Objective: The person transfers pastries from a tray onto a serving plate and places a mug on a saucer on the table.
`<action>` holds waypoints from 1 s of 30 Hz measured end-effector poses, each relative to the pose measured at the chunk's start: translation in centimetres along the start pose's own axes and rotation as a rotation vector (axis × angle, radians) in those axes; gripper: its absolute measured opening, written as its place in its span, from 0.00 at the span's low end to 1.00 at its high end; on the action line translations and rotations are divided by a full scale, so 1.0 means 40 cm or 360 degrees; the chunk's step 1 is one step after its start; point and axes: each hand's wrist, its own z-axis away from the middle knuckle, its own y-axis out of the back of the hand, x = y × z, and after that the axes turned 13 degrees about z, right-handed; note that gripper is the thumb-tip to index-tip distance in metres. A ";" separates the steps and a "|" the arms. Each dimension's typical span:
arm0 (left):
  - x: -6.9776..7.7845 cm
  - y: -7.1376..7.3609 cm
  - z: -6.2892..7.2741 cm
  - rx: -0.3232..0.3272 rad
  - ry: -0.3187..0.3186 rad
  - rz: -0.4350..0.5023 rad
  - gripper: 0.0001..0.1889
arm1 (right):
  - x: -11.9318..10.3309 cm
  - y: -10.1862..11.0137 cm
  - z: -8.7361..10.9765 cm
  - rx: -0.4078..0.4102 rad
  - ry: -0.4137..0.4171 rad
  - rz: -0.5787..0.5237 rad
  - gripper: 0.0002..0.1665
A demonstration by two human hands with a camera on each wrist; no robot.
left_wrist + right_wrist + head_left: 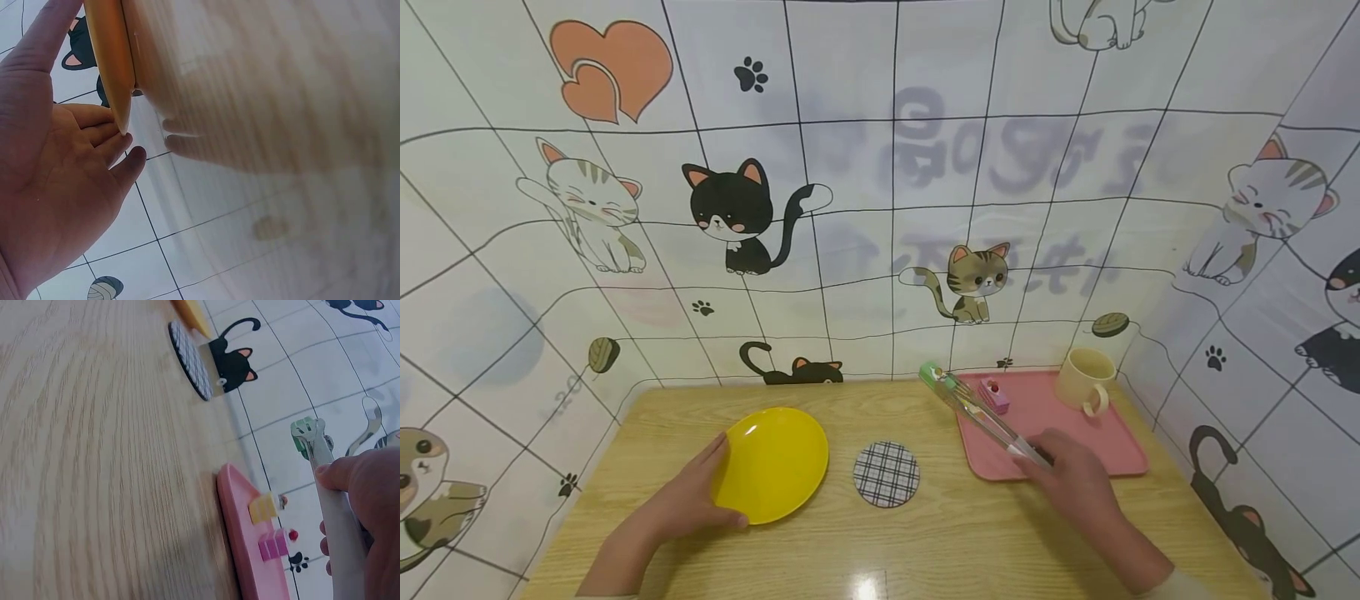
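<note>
On the wooden table lies a round yellow plate (778, 467). My left hand (688, 496) rests at the plate's left and front rim, fingers and thumb spread, as the left wrist view also shows. My right hand (1071, 479) holds a pair of tongs (992, 421) with green tips, pointing up and left over the pink tray (1075, 454). Nothing shows between the tips in the right wrist view. A pink toy cake slice (994, 397) and a yellow toy cake slice (264, 508) stand on the tray, the yellow one mostly behind the tongs in the head view.
A round checked coaster (886, 474) lies between plate and tray. At the tray's back right stands a cream mug (1086, 379), handle to the front. A white tiled-pattern sheet (857, 292) with cartoon cats encloses the table's back and sides.
</note>
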 end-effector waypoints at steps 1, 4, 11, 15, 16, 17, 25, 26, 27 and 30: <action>0.001 0.000 0.000 0.0002 0.0003 0.0000 0.75 | -0.007 -0.004 -0.002 -0.0001 0.0014 0.0001 0.10; 0.002 -0.001 0.000 0.0001 0.0008 -0.0004 0.75 | -0.031 -0.014 -0.008 -0.0027 0.0041 -0.0027 0.10; 0.000 -0.002 -0.002 -0.0001 0.0014 -0.0018 0.75 | -0.094 -0.040 -0.023 -0.0132 0.0062 -0.0116 0.11; -0.003 -0.003 -0.002 0.0001 0.0011 -0.0017 0.75 | -0.124 -0.058 -0.027 -0.0174 0.0091 -0.0155 0.10; -0.004 -0.004 -0.001 0.0001 0.0010 -0.0013 0.75 | -0.130 -0.062 -0.028 -0.0180 0.0103 -0.0156 0.10; -0.004 -0.004 -0.002 0.0002 0.0007 -0.0013 0.75 | -0.137 -0.066 -0.028 -0.0185 0.0110 -0.0156 0.10; -0.010 -0.003 -0.002 0.0009 -0.0014 -0.0033 0.75 | -0.189 -0.094 -0.036 -0.0249 0.0159 -0.0159 0.11; -0.010 -0.003 -0.001 0.0010 -0.0016 -0.0034 0.75 | -0.195 -0.098 -0.037 -0.0249 0.0171 -0.0162 0.11; -0.010 -0.003 -0.001 0.0010 -0.0017 -0.0033 0.75 | -0.202 -0.102 -0.039 -0.0246 0.0189 -0.0166 0.11; -0.008 -0.002 -0.001 0.0014 -0.0029 -0.0035 0.75 | -0.223 -0.113 -0.044 -0.0232 0.0247 -0.0182 0.10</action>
